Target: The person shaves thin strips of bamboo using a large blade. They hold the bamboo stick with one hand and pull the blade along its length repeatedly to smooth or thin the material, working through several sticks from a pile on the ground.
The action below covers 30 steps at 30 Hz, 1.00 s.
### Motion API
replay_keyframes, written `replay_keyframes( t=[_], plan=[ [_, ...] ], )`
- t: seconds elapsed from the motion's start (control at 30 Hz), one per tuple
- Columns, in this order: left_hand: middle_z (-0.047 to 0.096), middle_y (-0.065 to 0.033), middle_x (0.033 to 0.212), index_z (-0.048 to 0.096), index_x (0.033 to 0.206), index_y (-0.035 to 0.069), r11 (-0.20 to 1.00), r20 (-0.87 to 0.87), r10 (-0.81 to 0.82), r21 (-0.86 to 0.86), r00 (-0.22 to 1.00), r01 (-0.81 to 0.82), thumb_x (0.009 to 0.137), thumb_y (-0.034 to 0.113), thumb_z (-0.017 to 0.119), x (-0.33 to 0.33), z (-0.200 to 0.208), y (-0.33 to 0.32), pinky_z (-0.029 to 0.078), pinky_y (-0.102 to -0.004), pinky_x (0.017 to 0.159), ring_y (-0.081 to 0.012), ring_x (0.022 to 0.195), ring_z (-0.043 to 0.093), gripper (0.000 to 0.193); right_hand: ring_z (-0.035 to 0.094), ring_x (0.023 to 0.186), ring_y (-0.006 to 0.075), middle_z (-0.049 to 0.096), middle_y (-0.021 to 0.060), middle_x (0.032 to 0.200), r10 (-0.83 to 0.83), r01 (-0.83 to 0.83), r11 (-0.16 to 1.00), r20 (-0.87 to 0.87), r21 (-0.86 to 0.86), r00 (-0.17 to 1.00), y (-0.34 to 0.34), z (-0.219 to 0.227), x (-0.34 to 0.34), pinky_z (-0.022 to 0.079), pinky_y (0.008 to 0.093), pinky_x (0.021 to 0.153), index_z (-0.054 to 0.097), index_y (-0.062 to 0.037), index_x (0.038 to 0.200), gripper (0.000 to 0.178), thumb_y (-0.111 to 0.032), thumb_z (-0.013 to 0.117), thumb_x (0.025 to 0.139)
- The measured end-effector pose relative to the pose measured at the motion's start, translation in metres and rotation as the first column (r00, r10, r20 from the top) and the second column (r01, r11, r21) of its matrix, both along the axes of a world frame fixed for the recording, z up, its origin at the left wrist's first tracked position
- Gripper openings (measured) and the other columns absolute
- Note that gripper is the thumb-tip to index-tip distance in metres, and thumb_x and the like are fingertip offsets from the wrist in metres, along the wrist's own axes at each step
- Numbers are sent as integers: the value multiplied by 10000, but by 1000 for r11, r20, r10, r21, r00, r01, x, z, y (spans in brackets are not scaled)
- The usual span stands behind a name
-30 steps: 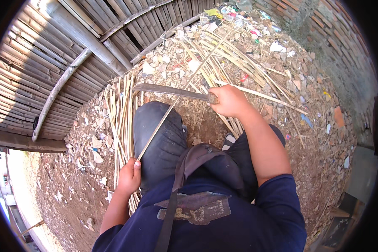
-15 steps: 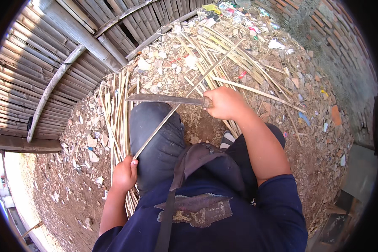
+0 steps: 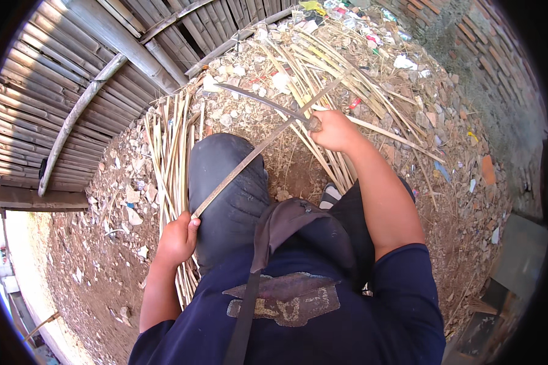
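My left hand point(image 3: 178, 240) is closed round the near end of a long bamboo strip point(image 3: 232, 173), beside my left knee. The strip slants up and away to the right, passing over the knee. In my right hand point(image 3: 336, 131) is the handle of a machete point(image 3: 259, 99), its long dark blade pointing away to the left. Blade and strip cross close to the handle; whether the edge bites into the strip I cannot tell.
Split bamboo strips point(image 3: 169, 152) lie along my left leg, and another loose pile point(image 3: 347, 68) spreads ahead to the right. A bamboo wall point(image 3: 61, 103) stands left, a brick wall point(image 3: 484, 67) right. Rubble and litter point(image 3: 371, 27) cover the ground. A dark bag point(image 3: 307, 225) sits at my waist.
The machete has gone from nearly level to slanting, its tip farther away from me. My right hand has moved slightly away and right, and the crossing lies farther up the strip, whose broader face now shows.
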<state>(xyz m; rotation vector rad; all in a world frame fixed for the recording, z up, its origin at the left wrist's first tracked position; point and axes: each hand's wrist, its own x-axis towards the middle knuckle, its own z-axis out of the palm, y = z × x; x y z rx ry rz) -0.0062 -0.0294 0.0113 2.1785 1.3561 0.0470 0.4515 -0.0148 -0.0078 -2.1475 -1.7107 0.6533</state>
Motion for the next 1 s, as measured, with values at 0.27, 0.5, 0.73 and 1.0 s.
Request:
replay_keyframes(
  t=[0.27,0.5,0.73,1.0],
  plan=[
    [577,-264,713,517,913,-1,993,70,-18,-117,997,26,1099,368,433,-4,0,2,460,-514,656,-490,706,586,422,707,888,387,719,231,915,-17,15,1000,-66,-22,998,-3,13,-6,555,455,801,714,-42,1075,322,-230,740,814],
    [571,-237,703,514,901,0,983,84,-3,-184,996,18,1106,386,409,-6,9,6,465,-486,673,-445,695,586,450,700,854,390,714,231,889,-59,69,993,-103,94,993,0,17,-16,545,451,777,723,-57,1099,336,-211,737,802],
    [566,-205,703,521,891,0,983,131,-2,-184,991,26,1106,420,412,-8,4,8,469,-446,677,-360,665,563,485,717,905,356,740,216,962,-193,192,981,-193,-25,962,7,-18,35,550,431,828,709,-31,1164,409,-248,752,820],
    [567,-176,715,531,890,0,972,135,24,-237,991,9,1106,429,408,-18,-9,4,474,-419,692,-301,680,553,496,700,823,360,720,194,860,-32,37,999,-260,12,965,-3,-17,14,543,431,774,727,-43,981,283,-256,770,798]
  ],
)
